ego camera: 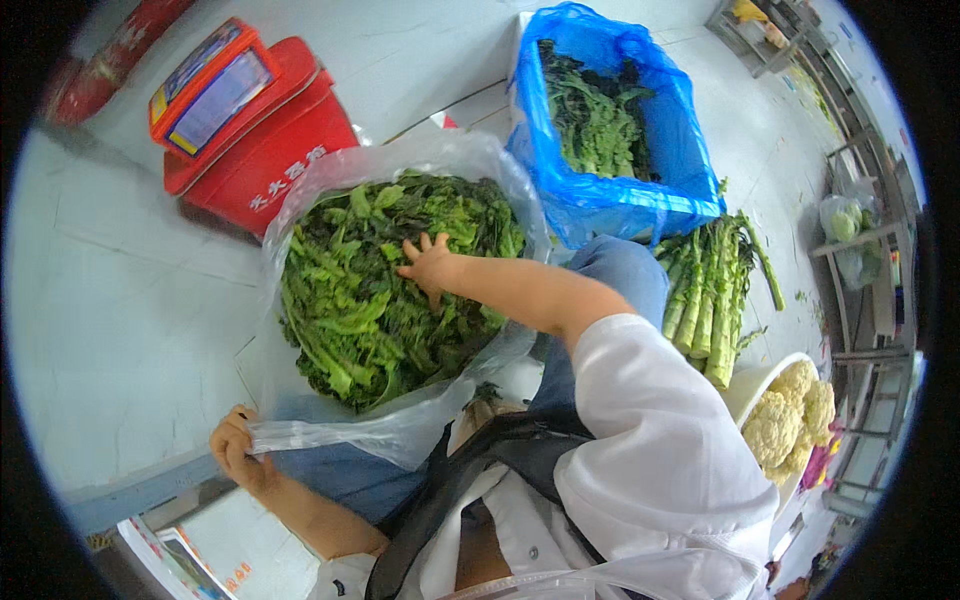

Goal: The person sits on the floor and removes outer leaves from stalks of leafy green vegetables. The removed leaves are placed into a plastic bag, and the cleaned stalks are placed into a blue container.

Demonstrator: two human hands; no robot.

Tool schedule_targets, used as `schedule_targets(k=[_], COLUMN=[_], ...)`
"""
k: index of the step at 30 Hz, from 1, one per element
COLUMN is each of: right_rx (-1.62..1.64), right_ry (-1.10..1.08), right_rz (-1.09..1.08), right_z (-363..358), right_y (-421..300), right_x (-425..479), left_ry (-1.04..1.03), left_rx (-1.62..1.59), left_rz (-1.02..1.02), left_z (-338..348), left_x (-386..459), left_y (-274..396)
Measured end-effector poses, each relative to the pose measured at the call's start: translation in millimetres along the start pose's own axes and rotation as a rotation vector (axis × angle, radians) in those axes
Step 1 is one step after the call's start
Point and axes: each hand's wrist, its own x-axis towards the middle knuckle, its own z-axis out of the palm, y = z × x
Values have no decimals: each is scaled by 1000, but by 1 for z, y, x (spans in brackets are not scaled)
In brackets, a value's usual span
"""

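Note:
A large clear plastic bag (480, 154), spread wide at its mouth, is full of dark green leaves (352, 292) in front of me. My left hand (241, 448) grips the near left edge of this bag and stretches it towards my left knee. With its fingers apart, my right hand (429, 268) rests on top of the leaves, holding nothing that I can see. To the right, a box lined with a blue plastic bag (679, 135) contains more leafy greens (600, 124). Beside it several thick celtuce stems (709, 292) lie in a bundle.
A red fire extinguisher box (277, 142) with writing stands beyond the bag, and a red cylinder (97, 82) lies at the upper left. Cauliflower heads (780, 424) fill a white bucket (750, 379) on the right. Metal shelving (862, 240) runs along the far right.

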Motion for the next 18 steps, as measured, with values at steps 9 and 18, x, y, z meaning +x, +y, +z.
schedule_targets(k=[9,18], right_rx=[618,127], right_ry=[771,114], right_rz=[110,652], right_z=[-31,277], right_y=[200,504], right_x=[-142,-79], left_ry=[-872,-1720], left_rx=[929,803], left_rz=[-579,-1000], left_z=[99,147], left_x=[38,16], left_y=[18,-103])
